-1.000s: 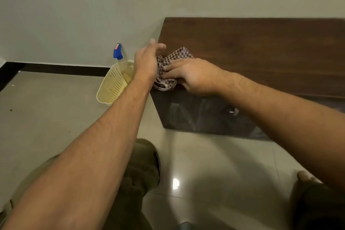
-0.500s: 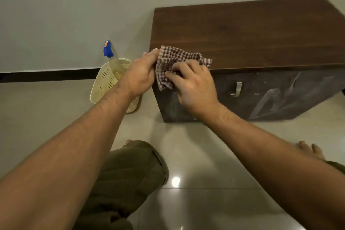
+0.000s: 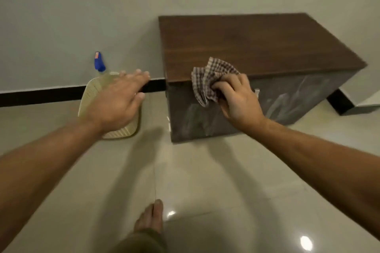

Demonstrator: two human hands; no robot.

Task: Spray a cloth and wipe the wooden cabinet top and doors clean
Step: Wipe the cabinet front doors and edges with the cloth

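Observation:
A low dark wooden cabinet (image 3: 257, 47) stands against the wall, its glossy doors (image 3: 287, 102) streaked. My right hand (image 3: 238, 98) grips a bunched brown-checked cloth (image 3: 209, 80) at the cabinet's front top edge, near its left corner. My left hand (image 3: 117, 100) hovers with fingers spread over a cream perforated basket (image 3: 123, 131) on the floor left of the cabinet. A spray bottle with a blue nozzle (image 3: 99, 63) stands in that basket, just beyond my left fingers; its body is mostly hidden by my hand.
A pale tiled floor (image 3: 205, 181) stretches in front of the cabinet. My bare foot (image 3: 151, 220) shows at the bottom centre. A black skirting strip (image 3: 41, 96) runs along the wall. A dark-edged step (image 3: 345, 104) lies to the cabinet's right.
My left hand let go of the cloth and moved left over the basket. My right hand keeps the cloth alone. The view has pulled back from the cabinet.

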